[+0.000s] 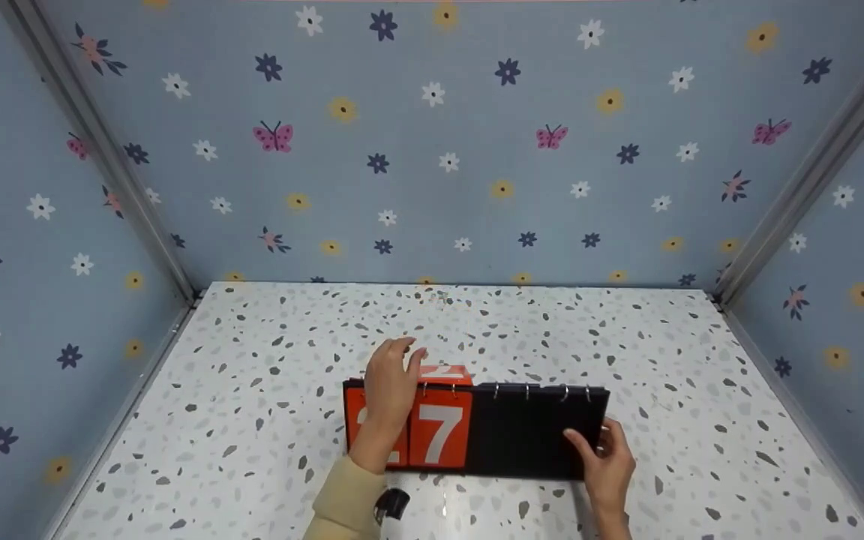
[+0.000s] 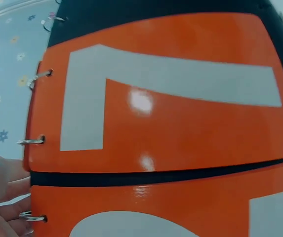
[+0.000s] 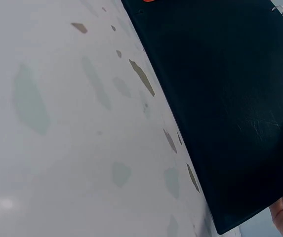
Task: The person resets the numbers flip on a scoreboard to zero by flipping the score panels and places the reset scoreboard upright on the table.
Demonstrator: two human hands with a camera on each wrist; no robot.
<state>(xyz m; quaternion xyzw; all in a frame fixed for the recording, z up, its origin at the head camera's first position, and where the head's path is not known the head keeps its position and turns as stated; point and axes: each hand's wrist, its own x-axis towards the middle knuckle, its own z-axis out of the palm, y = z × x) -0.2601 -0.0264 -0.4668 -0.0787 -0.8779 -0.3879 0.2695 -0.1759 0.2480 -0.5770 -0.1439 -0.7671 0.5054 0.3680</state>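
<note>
A black flip scoreboard stands on the table with metal rings along its top edge. Its left half carries two orange number cards; the inner number card shows a white 7, and the outer number card is partly hidden behind my left wrist. My left hand reaches over the top edge above the outer card, its fingers loosely bent and nothing seen between them. Beside its thumb, an orange card lies tipped back behind the top edge. My right hand grips the right end, thumb on the front, fingers behind.
The white speckled tabletop spreads around the scoreboard. Light blue panels with flowers and butterflies, such as the back panel, enclose it at the back and both sides. Grey metal posts stand at the corners.
</note>
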